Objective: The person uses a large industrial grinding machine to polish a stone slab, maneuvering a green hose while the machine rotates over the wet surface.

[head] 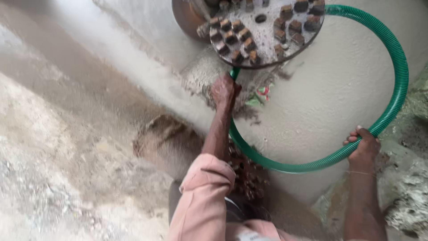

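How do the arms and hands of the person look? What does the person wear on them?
The left arm has a pale pink sleeve, pushed up so the forearm is bare. The right arm is bare, with a thin thread-like band at the wrist. Both the left hand and the right hand are gloveless and dusty.

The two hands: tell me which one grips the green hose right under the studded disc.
The left hand, pink-sleeved, grips the green hose just below the disc; the right hand holds the loop's lower bend.
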